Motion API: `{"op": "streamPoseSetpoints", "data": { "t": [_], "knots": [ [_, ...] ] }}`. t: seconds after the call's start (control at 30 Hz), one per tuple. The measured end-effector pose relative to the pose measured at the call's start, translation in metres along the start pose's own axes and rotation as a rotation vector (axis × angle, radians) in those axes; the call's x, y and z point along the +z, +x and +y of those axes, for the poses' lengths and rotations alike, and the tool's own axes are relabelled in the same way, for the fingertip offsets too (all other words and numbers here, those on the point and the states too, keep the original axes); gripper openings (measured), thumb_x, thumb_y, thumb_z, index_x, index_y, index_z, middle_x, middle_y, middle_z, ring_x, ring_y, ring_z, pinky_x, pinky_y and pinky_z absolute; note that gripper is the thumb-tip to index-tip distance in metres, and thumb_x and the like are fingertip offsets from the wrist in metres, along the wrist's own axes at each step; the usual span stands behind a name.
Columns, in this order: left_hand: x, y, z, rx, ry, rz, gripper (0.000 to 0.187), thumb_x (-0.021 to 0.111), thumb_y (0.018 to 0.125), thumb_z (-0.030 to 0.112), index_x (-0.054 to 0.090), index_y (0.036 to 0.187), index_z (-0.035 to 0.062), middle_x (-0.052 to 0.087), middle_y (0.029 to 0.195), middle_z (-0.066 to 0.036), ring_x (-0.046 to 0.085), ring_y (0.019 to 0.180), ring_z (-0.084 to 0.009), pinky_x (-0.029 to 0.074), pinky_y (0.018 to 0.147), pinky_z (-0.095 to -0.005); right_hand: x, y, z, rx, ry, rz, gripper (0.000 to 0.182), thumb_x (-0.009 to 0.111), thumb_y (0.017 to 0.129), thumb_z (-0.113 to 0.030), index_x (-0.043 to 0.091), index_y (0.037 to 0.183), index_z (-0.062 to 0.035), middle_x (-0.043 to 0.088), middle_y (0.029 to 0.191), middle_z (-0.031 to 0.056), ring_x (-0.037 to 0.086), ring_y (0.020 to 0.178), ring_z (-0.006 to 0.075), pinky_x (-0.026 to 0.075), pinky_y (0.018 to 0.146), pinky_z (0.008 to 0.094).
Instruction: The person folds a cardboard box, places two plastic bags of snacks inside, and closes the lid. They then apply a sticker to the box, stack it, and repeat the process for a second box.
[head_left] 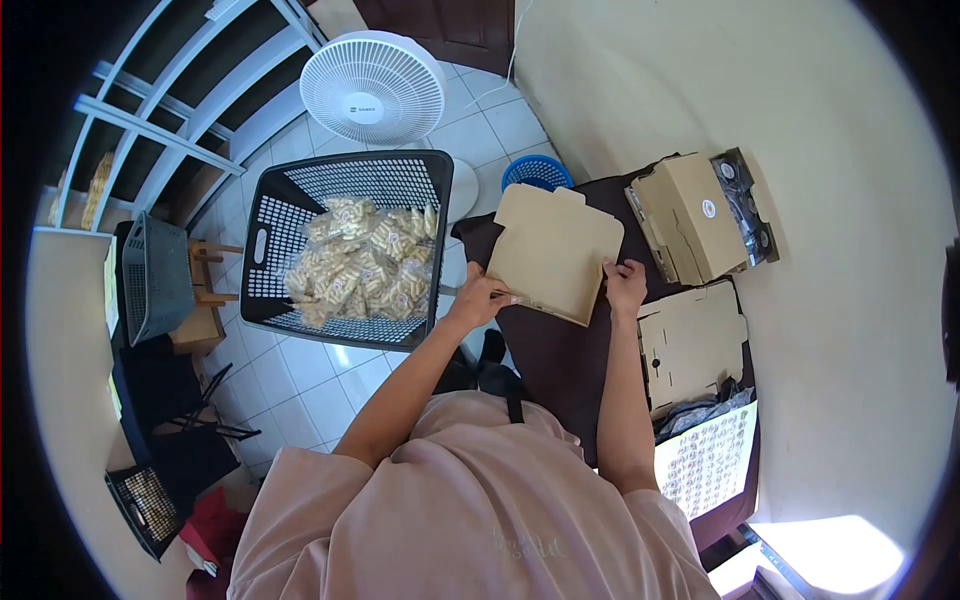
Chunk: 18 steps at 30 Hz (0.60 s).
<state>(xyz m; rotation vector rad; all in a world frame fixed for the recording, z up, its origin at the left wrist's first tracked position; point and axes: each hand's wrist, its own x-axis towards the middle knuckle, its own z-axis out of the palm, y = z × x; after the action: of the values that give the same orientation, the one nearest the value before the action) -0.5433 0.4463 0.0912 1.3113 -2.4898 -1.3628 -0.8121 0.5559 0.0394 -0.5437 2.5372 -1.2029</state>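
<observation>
A brown cardboard box (555,245), its lid flap raised at the far side, rests on the dark tablecloth in front of me. My left hand (482,297) pinches the box at its near left corner, fingers closed on the edge. At the right side, my right hand (626,284) grips the box's near right edge between thumb and fingers. Left of the box, a black plastic basket (262,200) holds many clear bags of pale snack pieces (365,260).
A stack of cardboard boxes (690,215) stands against the wall at right. Nearer lie flat cardboard (690,345) and a sheet of round stickers (708,455). A white fan (372,88) and a blue basket (537,171) stand beyond. A grey crate (160,280) is far left.
</observation>
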Motion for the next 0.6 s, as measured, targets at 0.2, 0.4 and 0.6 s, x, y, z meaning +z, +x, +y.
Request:
{"op": "streamPoseSetpoints", "data": {
  "t": [0.2, 0.4, 0.6],
  "knots": [
    [-0.010, 0.014, 0.006, 0.087, 0.032, 0.106, 0.090, 0.088, 0.068, 0.023, 0.040, 0.143, 0.0159, 0.046, 0.125, -0.019, 0.047, 0.120, -0.0383, 0.043, 0.101, -0.0469, 0.015, 0.027, 0.013, 0.020, 0.009, -0.107, 0.041, 0.074, 0.076, -0.007, 0.060, 0.112, 0.0030, 0.067, 0.077, 0.0078, 0.063, 0.062, 0.0134, 0.048, 0.050, 0.0268],
    [-0.025, 0.039, 0.007, 0.193, 0.078, -0.035, 0.113, 0.094, 0.053, 0.024, 0.026, 0.142, 0.0127, 0.042, 0.133, -0.020, 0.047, 0.124, -0.0428, 0.041, 0.107, -0.0470, 0.001, 0.017, -0.015, 0.188, 0.117, -0.262, 0.028, 0.073, 0.073, 0.004, 0.058, 0.097, -0.0002, 0.065, 0.076, 0.0062, 0.056, 0.054, 0.0102, 0.040, 0.042, 0.0263],
    [-0.031, 0.040, 0.010, 0.153, 0.043, -0.117, 0.106, 0.094, 0.051, 0.023, 0.032, 0.136, 0.0124, 0.042, 0.122, -0.017, 0.049, 0.121, -0.0411, 0.042, 0.104, -0.0473, -0.002, 0.008, -0.025, 0.287, 0.226, -0.128, 0.023, 0.073, 0.075, 0.003, 0.061, 0.094, -0.0014, 0.066, 0.080, 0.0056, 0.054, 0.053, 0.0090, 0.039, 0.041, 0.0252]
  ]
}}
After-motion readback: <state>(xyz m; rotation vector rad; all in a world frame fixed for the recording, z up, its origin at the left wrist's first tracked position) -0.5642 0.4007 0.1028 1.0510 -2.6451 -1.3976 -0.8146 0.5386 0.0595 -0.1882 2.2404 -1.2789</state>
